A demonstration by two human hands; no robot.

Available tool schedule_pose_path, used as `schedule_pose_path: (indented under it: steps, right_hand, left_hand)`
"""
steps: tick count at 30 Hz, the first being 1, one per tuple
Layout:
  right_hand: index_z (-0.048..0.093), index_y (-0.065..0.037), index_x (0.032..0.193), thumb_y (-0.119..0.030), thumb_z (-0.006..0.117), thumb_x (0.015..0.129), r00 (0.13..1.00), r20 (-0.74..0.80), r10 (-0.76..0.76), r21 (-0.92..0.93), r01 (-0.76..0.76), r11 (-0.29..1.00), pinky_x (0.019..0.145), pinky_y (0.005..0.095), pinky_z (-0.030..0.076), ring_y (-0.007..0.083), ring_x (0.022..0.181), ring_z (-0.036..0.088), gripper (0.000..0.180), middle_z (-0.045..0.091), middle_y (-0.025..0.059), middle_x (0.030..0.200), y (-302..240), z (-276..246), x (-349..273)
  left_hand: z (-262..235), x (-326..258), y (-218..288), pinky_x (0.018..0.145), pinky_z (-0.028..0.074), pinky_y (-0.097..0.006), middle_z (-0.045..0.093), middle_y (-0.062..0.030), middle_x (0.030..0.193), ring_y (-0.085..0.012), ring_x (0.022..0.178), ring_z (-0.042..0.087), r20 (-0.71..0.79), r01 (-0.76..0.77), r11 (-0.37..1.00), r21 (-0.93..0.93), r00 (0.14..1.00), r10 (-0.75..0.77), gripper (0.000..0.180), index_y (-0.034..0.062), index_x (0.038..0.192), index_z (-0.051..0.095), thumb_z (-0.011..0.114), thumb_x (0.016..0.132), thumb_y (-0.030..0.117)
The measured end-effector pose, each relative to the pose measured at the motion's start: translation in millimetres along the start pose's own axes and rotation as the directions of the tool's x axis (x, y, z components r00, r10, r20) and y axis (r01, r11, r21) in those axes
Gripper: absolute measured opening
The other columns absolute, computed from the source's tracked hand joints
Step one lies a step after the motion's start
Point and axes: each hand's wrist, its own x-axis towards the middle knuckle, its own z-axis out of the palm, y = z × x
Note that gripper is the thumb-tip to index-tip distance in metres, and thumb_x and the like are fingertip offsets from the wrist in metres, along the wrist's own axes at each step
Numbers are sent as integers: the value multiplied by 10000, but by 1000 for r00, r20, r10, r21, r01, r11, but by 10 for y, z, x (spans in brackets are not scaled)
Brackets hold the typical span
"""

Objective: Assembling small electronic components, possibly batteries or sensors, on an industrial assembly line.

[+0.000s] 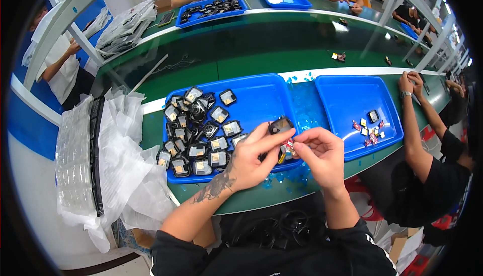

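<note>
My left hand [249, 163] grips a black square watch case [280, 125] over the near right corner of a blue tray [261, 92]. Thumb and fingertip of my right hand [324, 158] are closed at a small red and silver part [289, 144] by the case; whether it is still attached is hidden by my fingers. Several similar watch cases [219, 144], many showing silver-grey and gold insides, lie heaped in that tray's left half. Right of it, a second blue tray [347, 95] holds small red, yellow and white parts [372, 137] and one black square piece [373, 116].
Blue scraps [304, 110] litter the green table between the trays. Stacked clear plastic packaging [75, 160] stands at the left. Beyond runs a green belt [241, 49] with a few small parts. Co-workers sit across it, near a tray of black parts [211, 10], and at my right.
</note>
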Motion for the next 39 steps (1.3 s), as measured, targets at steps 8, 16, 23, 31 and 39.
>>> schedule_pose_path:
  steps: [8,16,23,31,39]
  right_hand:
    - [638,40,961,-8,687,856,999,37,13,-172,-7,985,674,238,547,104,825,636,125,662,89,923,-73,0,68]
    - [626,-1,951,-58,633,893,998,51,43,-224,-31,974,665,218,501,91,846,587,82,619,27,898,-35,-107,76]
    - [595,5,976,-57,606,922,994,89,66,1,-66,998,734,240,506,84,882,567,83,587,25,927,21,-124,-14]
    - [600,0,1012,22,677,830,982,55,-180,-440,186,879,651,237,492,102,800,614,199,631,55,914,-59,-103,-40]
    - [568,4,1089,26,668,823,993,-44,-106,-315,87,945,638,220,470,96,763,585,285,601,48,870,95,-60,-76]
  left_hand:
    - [148,32,-84,745,575,-309,637,-165,1140,-253,918,686,-118,-181,936,303,967,225,323,0,1108,685,699,791,-61]
    - [165,8,-44,785,536,-263,671,-162,1047,-195,911,679,-131,22,975,221,991,7,297,-18,1082,698,696,789,-63]
    - [202,-63,-129,748,536,-252,666,-108,994,-143,864,652,84,323,874,-364,945,-315,164,-61,1043,691,617,896,-49]
    - [167,-47,-101,822,538,-231,655,-112,1041,-148,931,658,227,491,781,-385,871,-436,171,-74,1039,687,652,895,10]
    - [233,-51,-91,881,532,-237,622,-104,1109,-162,1010,647,80,401,745,-532,900,-428,263,-57,1144,655,650,883,-26]
